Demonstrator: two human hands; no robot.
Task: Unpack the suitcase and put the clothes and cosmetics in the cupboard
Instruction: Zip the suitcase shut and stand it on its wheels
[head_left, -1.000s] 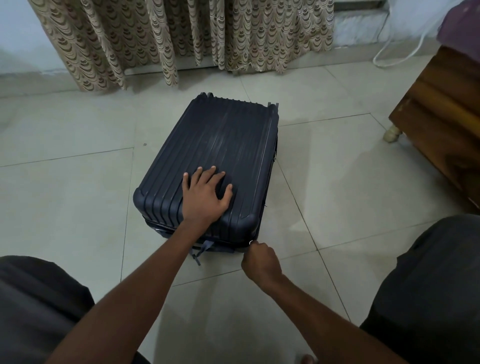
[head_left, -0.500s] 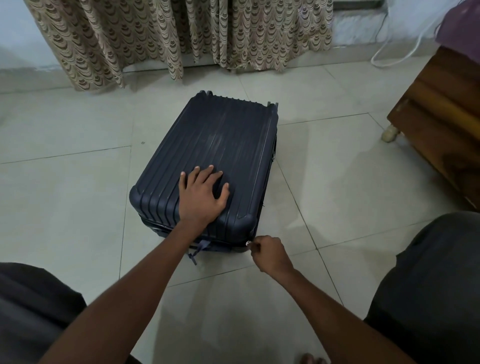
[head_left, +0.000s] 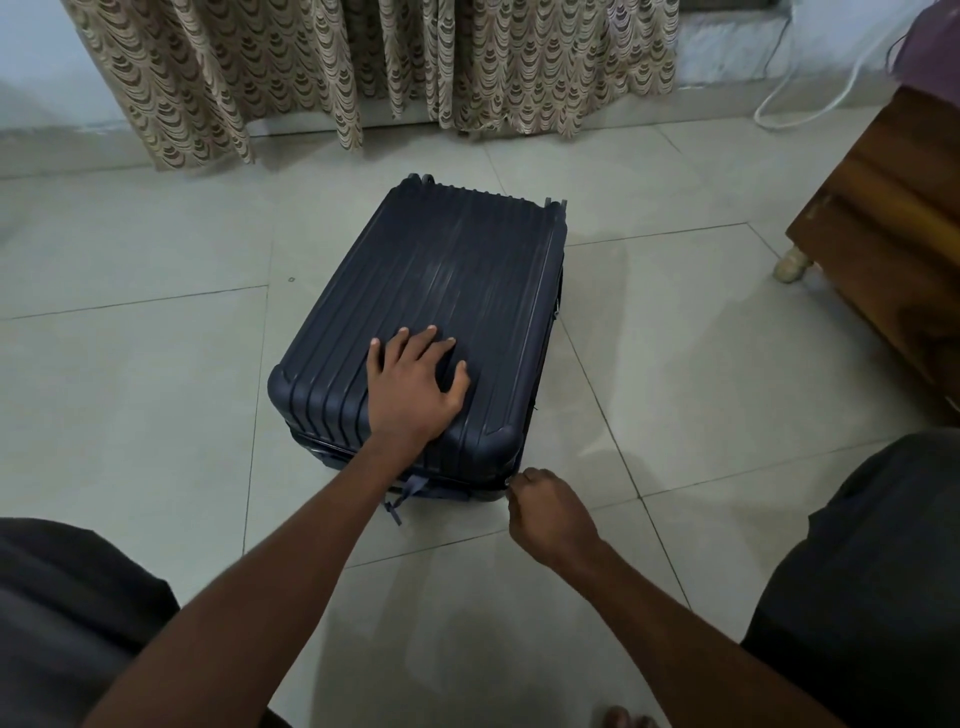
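Note:
A dark blue ribbed hard-shell suitcase (head_left: 447, 291) lies flat and closed on the tiled floor in the middle of the head view. My left hand (head_left: 413, 389) presses flat on its lid near the front edge, fingers spread. At the suitcase's near right corner my right hand (head_left: 550, 512) is curled, pinching the small zip pull at the seam. A blue strap tab (head_left: 405, 496) hangs from the front side. No clothes or cosmetics show.
A wooden piece of furniture (head_left: 893, 260) on a pale foot stands at the right. Patterned curtains (head_left: 389, 67) hang along the back wall, with a white cable (head_left: 810, 98) on the floor at the back right. My knees frame the bottom corners.
My right hand has shifted a little rightward along the suitcase's front seam to its corner. My left hand stays pressed on the lid. The suitcase is still closed.

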